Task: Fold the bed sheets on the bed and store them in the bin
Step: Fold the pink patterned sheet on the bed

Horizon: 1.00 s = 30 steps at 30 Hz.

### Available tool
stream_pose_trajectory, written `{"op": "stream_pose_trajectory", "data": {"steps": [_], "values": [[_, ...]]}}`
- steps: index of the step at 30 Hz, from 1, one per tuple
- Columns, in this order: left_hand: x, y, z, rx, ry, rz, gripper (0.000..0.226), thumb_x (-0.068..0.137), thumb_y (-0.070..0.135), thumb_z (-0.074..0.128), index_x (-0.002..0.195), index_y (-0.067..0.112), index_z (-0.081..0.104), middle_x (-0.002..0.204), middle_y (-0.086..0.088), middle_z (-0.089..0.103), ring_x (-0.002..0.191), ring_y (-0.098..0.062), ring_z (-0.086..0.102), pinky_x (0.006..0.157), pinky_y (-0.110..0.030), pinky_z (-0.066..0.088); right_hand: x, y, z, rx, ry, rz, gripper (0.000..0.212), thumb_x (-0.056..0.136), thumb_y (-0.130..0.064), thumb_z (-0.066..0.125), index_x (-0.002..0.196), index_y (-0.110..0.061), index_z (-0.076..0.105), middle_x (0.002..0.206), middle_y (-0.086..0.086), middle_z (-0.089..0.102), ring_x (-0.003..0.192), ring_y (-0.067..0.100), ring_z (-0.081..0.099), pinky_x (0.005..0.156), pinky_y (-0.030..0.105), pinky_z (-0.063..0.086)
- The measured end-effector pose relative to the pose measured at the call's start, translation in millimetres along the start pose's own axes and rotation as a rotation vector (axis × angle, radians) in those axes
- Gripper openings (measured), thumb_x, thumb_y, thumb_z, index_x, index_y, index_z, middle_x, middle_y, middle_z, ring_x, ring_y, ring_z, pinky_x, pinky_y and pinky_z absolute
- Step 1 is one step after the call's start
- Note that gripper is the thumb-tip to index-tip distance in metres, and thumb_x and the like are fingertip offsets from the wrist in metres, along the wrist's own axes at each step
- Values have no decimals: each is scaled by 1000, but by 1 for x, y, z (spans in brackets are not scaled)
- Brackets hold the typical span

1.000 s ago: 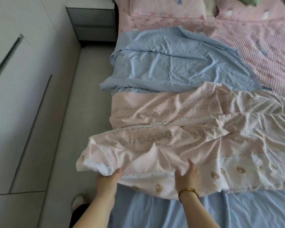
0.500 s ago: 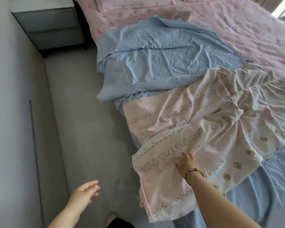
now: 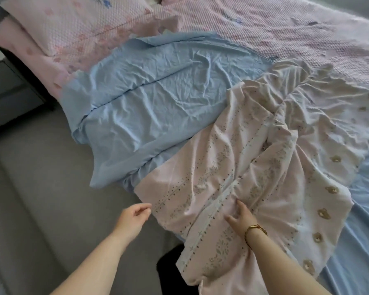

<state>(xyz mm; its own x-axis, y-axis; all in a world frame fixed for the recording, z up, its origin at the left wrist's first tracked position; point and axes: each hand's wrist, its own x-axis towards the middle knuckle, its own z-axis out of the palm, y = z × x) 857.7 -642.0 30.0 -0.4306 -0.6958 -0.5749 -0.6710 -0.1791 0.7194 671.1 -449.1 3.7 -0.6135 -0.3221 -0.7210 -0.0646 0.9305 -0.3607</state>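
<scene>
A pale pink sheet [image 3: 271, 167] printed with flower stripes and small bears lies crumpled across the near side of the bed, one end hanging over the bed's edge. My right hand [image 3: 241, 218], with a gold bracelet on the wrist, rests flat on this sheet with spread fingers. My left hand [image 3: 132, 220] hovers over the floor just left of the sheet's edge, fingers loosely curled, holding nothing. A light blue sheet [image 3: 158, 103] lies wrinkled farther up the bed, partly hanging over the side. No bin is in view.
A pink patterned cover [image 3: 285, 33] and a pink pillow [image 3: 73, 28] lie at the head of the bed. Grey carpet [image 3: 41, 199] runs along the left. A grey bedside cabinet [image 3: 6, 92] stands at the far left.
My left hand let go of the pink sheet's corner, then came back toward its edge. The sheet's end dropped over the bed's side. My right hand stays on the sheet.
</scene>
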Motion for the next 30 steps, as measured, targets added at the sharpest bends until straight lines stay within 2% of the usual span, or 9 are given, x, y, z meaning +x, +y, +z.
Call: {"op": "stream_pose_trajectory", "data": {"steps": [6,10,14,19,21,23,27,29,30], "values": [[99,45,17,316,-177,35,40,92,12,53,131,8,48,137,-10,46,121,-23,46,97,-30,36,20,-24,3,-109,-76,169,82,89,-54,42,147,-19,-4,155,3,8,141,28,12,115,34,13],[138,66,42,471,-258,29,64,89,17,58,144,15,25,150,-6,22,136,-25,26,108,-36,26,31,-27,2,-60,-19,257,79,87,-59,41,147,-23,4,153,-2,14,140,23,16,115,33,17],[169,78,63,580,-257,34,72,84,22,65,143,10,24,144,-12,35,130,-29,36,105,-38,33,32,-49,12,-81,89,414,84,82,-69,37,146,-23,8,153,-3,16,140,22,18,113,38,17],[176,108,52,529,-493,74,32,90,9,56,120,0,53,118,-14,58,101,-25,54,80,-27,41,25,-97,63,-16,155,646,83,91,-50,38,146,-13,-12,155,9,-6,142,29,3,115,43,9],[166,125,29,457,-566,171,6,91,10,54,93,9,60,94,-3,61,88,-20,53,67,-24,41,21,-98,71,53,298,664,73,93,-35,42,146,-14,-4,154,9,3,139,27,14,112,37,20],[154,135,-1,419,-619,282,17,90,8,56,75,17,56,77,4,58,74,-13,54,57,-14,42,13,-96,68,155,470,643,59,92,-20,42,144,-15,13,149,7,19,130,23,31,102,31,34],[143,147,-63,299,-487,381,20,85,1,59,71,16,57,71,6,56,68,-7,49,50,0,40,-16,-104,78,221,847,387,51,68,1,54,117,-12,44,108,18,60,88,35,62,66,38,53],[160,142,-89,362,-401,383,10,86,2,59,77,6,59,69,0,56,67,-16,48,50,0,39,-26,-115,94,133,860,320,56,52,-8,60,107,-9,45,92,18,66,70,33,67,51,37,54],[171,134,-99,424,-369,375,5,86,3,59,81,3,59,71,-5,57,70,-20,49,51,-5,40,-30,-121,102,47,803,279,58,56,-9,60,112,-7,45,98,19,66,76,31,68,56,36,55]]}}
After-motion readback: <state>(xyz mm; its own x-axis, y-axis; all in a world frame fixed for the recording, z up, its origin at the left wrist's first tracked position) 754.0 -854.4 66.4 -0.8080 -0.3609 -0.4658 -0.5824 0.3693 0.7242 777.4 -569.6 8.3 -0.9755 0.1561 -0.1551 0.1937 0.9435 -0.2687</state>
